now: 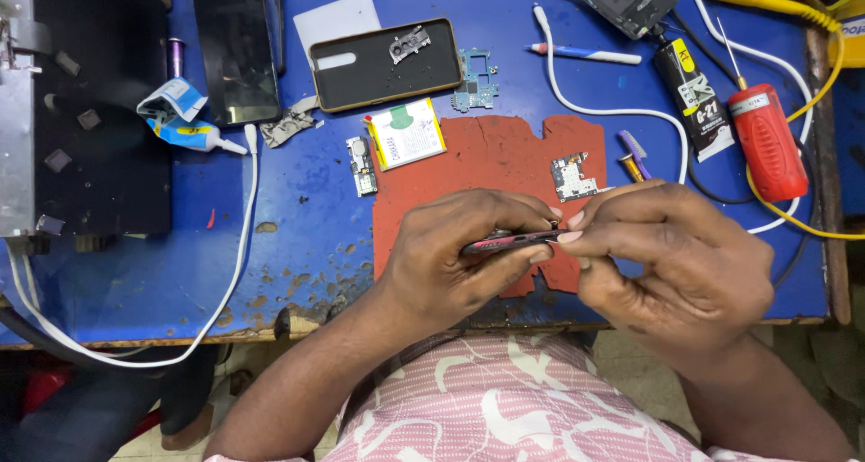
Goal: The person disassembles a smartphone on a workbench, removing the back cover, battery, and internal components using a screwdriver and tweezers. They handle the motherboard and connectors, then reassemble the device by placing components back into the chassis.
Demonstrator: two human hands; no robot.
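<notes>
Both my hands meet over the red mat (487,151) near the front edge of the blue table (297,237). My left hand (450,255) grips a thin dark phone frame (509,239) held edge-on, fingers curled round it. My right hand (671,264) pinches the same frame's right end with thumb and fingertips. A small circuit board (572,175) lies on the mat just beyond my hands.
A phone back cover (387,65), a white battery (407,133), a blue board (476,79), a narrow board (362,166), a dark phone (236,47), glue tubes (194,136) (692,88), a red screwdriver (766,137), a white cable (595,110) and a black machine (81,110) lie about.
</notes>
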